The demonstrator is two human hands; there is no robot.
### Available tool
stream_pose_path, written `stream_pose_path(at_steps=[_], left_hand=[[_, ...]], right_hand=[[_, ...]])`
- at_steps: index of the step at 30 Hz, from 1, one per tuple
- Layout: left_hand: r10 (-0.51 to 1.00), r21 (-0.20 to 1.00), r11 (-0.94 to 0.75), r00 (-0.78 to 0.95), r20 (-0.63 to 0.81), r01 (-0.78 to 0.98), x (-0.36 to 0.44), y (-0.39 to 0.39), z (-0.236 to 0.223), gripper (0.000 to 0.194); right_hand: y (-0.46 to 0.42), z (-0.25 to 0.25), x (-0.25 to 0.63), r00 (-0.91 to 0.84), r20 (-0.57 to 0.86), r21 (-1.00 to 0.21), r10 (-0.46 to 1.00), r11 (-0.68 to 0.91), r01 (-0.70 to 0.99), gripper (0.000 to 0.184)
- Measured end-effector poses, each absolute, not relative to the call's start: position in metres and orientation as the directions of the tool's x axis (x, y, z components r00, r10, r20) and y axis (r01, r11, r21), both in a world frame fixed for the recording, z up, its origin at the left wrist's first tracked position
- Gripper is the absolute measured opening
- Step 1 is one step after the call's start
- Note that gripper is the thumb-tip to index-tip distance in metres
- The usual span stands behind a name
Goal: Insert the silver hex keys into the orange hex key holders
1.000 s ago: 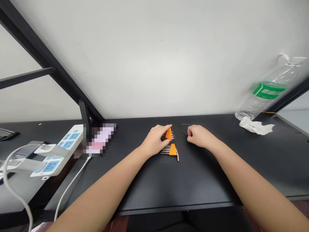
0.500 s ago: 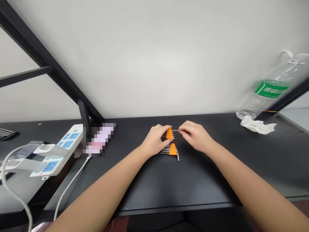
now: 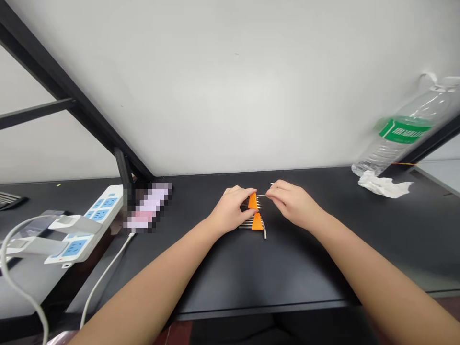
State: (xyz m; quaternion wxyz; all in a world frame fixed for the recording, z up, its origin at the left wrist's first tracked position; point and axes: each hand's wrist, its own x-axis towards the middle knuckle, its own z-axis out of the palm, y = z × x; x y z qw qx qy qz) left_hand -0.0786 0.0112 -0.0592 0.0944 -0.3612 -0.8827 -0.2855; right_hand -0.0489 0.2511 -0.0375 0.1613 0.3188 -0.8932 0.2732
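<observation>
My left hand [image 3: 233,207] is closed on an orange hex key holder [image 3: 253,200], thumb on its near end and fingers on its far end. Short bent ends of several hex keys stick out on its right side. Between the fingertips of my right hand [image 3: 290,202] is a thin hex key [image 3: 262,195], its straight end reaching left to the far end of the holder. Whether its tip is inside a hole I cannot tell. A second orange holder [image 3: 257,222], filled with several silver hex keys, lies on the table just nearer than the first.
A white power strip [image 3: 97,225] with plugged-in chargers lies at the left, beside a blurred-out phone [image 3: 149,206] on a white cable [image 3: 108,273]. At the right, a clear bottle [image 3: 402,129] with a green label stands behind a crumpled tissue [image 3: 384,186]. A black frame [image 3: 89,115] slants up at the left.
The held holder has come slightly nearer, so the gap to the second holder has closed. My right hand has shifted very little, with the thin hex key still pinched.
</observation>
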Motion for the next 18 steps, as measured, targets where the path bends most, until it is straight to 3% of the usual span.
stream_pose_path(at_steps=[2,4,6,8,10,12,15,16,17,18], left_hand=[[0.606,0.414,0.568,-0.702,0.375,0.711,-0.078,0.012,-0.059,0.048],[0.614,0.399,0.545,-0.675,0.409,0.737,-0.074,0.013,-0.057,0.045],[0.615,0.378,0.512,-0.636,0.466,0.772,-0.069,0.016,-0.054,0.041],[0.621,0.346,0.486,-0.596,0.51,0.803,-0.063,0.018,-0.051,0.037],[0.64,0.32,0.476,-0.572,0.514,0.819,-0.06,0.02,-0.05,0.034],[0.65,0.321,0.491,-0.586,0.485,0.81,-0.063,0.019,-0.052,0.033],[0.601,0.37,0.539,-0.653,0.46,0.757,-0.073,0.014,-0.057,0.042],[0.58,0.39,0.548,-0.672,0.46,0.74,-0.076,0.012,-0.059,0.043],[0.561,0.408,0.555,-0.688,0.46,0.725,-0.079,0.011,-0.06,0.044],[0.543,0.422,0.561,-0.701,0.462,0.712,-0.081,0.009,-0.061,0.044]], right_hand=[[0.249,-0.036,-0.046,-0.737,0.443,-0.426,-0.51,0.604,-0.674,0.028],[0.245,-0.035,-0.045,-0.761,0.435,-0.584,-0.481,0.493,-0.645,0.022],[0.241,-0.037,-0.047,-0.837,0.371,-0.806,-0.402,0.309,-0.505,0.01],[0.238,-0.043,-0.052,-0.905,0.227,-0.954,-0.359,0.105,-0.281,0.018],[0.238,-0.048,-0.059,-0.919,0.078,-0.996,-0.387,0.01,-0.089,0.033],[0.237,-0.049,-0.062,-0.939,-0.014,-0.997,-0.343,0.077,-0.014,0.038],[0.232,-0.031,-0.045,-0.984,0.083,-0.982,-0.157,0.157,-0.107,0.033],[0.227,-0.021,-0.031,-0.964,0.146,-0.985,-0.222,0.054,-0.162,0.029],[0.22,-0.01,-0.014,-0.879,0.188,-0.982,-0.438,-0.087,-0.167,0.026],[0.212,0.001,0.007,-0.657,0.214,-0.976,-0.723,-0.188,-0.111,0.032]])
